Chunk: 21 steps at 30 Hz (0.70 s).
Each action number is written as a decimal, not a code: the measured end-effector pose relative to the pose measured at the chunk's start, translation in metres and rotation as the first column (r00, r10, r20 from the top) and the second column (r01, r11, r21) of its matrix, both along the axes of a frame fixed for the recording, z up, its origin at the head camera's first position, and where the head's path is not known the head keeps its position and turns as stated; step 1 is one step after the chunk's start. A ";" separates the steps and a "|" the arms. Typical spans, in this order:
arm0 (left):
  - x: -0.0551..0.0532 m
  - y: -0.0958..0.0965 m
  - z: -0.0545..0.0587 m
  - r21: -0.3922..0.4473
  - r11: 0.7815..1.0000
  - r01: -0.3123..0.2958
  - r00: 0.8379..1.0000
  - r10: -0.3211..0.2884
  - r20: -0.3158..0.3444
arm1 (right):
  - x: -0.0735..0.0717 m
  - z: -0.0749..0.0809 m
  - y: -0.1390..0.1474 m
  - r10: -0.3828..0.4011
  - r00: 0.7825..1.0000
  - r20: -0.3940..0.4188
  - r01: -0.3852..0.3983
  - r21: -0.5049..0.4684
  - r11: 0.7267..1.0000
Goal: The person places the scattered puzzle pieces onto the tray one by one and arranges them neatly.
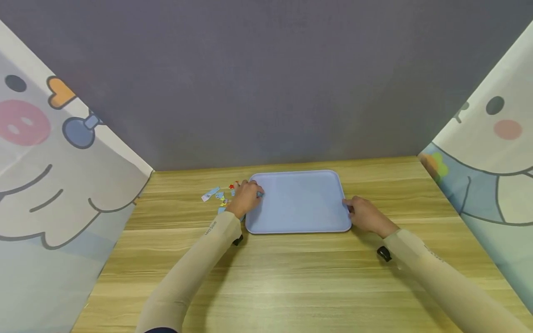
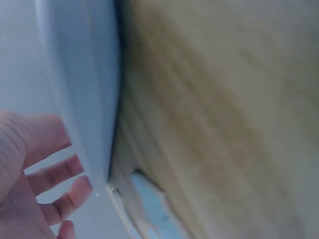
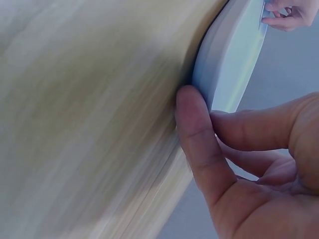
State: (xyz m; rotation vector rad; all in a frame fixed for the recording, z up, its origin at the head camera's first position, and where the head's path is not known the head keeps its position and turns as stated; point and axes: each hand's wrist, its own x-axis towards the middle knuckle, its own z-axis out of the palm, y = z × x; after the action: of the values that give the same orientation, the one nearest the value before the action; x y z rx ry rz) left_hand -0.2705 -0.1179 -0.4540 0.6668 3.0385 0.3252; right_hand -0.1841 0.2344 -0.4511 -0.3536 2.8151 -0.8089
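Observation:
A pale blue rectangular tray lies flat on the wooden table. At its left rim my left hand reaches over the edge, and a small blue puzzle piece shows at its fingertips. In the left wrist view the tray's raised side covers part of that hand's fingers. My right hand pinches the tray's right rim between thumb and index finger, seen close up in the right wrist view with the index finger against the rim's outer side.
Several flat, printed puzzle pieces, among them a long light blue one and a small red one, lie left of the tray, partly behind my left hand. A grey wall stands behind the table, with cartoon-printed panels on both sides.

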 end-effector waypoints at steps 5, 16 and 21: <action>0.002 0.000 0.004 -0.047 0.999 -0.015 0.999 0.017 0.046 | -0.001 0.000 -0.001 -0.007 1.000 0.003 0.007 -0.011 1.000; -0.001 0.010 0.003 -0.101 0.994 -0.035 0.999 0.035 -0.007 | -0.003 -0.001 0.000 0.013 0.999 -0.030 -0.012 0.009 1.000; -0.007 0.014 0.003 -0.129 0.990 -0.062 0.997 0.055 -0.059 | -0.005 0.001 -0.001 0.014 1.000 -0.022 -0.014 0.000 1.000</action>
State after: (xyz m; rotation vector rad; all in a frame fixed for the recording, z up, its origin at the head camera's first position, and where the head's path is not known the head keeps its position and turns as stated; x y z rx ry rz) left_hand -0.2779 -0.1041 -0.4508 0.5887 3.1022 0.1083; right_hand -0.1888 0.2337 -0.4502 -0.3838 2.8299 -0.8073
